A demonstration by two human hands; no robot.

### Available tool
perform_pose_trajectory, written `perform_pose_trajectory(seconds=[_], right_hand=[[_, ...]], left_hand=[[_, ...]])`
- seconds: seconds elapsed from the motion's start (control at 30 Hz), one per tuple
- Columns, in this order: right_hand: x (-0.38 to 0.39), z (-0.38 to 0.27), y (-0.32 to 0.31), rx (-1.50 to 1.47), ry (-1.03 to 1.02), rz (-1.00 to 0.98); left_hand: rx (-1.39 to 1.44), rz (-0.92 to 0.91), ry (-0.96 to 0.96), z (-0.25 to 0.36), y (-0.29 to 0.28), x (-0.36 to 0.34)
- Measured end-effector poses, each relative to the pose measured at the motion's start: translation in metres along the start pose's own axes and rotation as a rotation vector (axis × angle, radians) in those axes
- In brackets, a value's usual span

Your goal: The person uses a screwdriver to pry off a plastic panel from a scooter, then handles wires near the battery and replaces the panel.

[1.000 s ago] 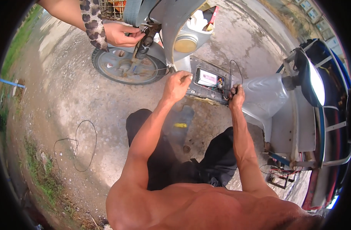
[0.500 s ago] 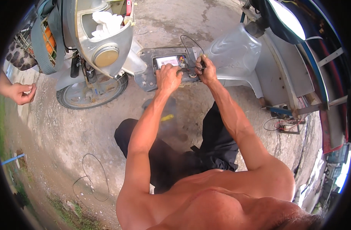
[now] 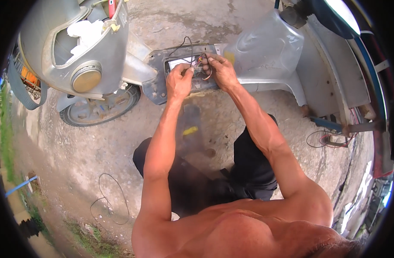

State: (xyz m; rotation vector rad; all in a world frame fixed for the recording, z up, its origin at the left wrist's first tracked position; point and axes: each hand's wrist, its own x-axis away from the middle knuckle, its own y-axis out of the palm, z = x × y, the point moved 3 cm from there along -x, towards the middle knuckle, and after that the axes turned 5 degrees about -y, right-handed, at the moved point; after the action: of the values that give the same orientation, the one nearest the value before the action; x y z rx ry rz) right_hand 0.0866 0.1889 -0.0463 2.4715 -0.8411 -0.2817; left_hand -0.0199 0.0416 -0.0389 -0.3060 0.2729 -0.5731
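Note:
Both hands work over an open compartment (image 3: 166,69) in the dark footboard of a grey scooter (image 3: 265,45). A white-topped box (image 3: 176,64) sits inside it, partly covered by my left hand (image 3: 179,81). Thumb and finger of that hand pinch a thin black wire (image 3: 191,45), which loops up above the compartment. My right hand (image 3: 222,72) is closed on a thin wire end (image 3: 210,71) at the compartment's right side. Small coloured wires (image 3: 200,59) show between the two hands. Fingertips hide exactly where the wires meet.
At left stand the scooter's front body with a round tan cap (image 3: 86,80), white crumpled material (image 3: 85,34) and the front wheel (image 3: 101,107). A loose wire loop (image 3: 113,200) lies on the concrete. Red and black leads (image 3: 330,138) lie at right beside a blue metal frame (image 3: 326,124).
My left hand has gone from lying over the compartment to pinching the black wire. The right hand has moved left, closer to it. Another person's hand at far left has left the view.

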Motion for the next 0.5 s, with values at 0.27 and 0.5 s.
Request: perform_pose_trajectory(seconds=[0.27, 0.5], right_hand=[[-0.009, -0.013, 0.008, 0.421, -0.053, 0.058], [-0.004, -0.008, 0.016, 0.852, -0.135, -0.251]], left_hand=[[0.35, -0.089, -0.11, -0.009, 0.0, -0.008], [0.439, -0.236, -0.041, -0.009, 0.001, -0.008]])
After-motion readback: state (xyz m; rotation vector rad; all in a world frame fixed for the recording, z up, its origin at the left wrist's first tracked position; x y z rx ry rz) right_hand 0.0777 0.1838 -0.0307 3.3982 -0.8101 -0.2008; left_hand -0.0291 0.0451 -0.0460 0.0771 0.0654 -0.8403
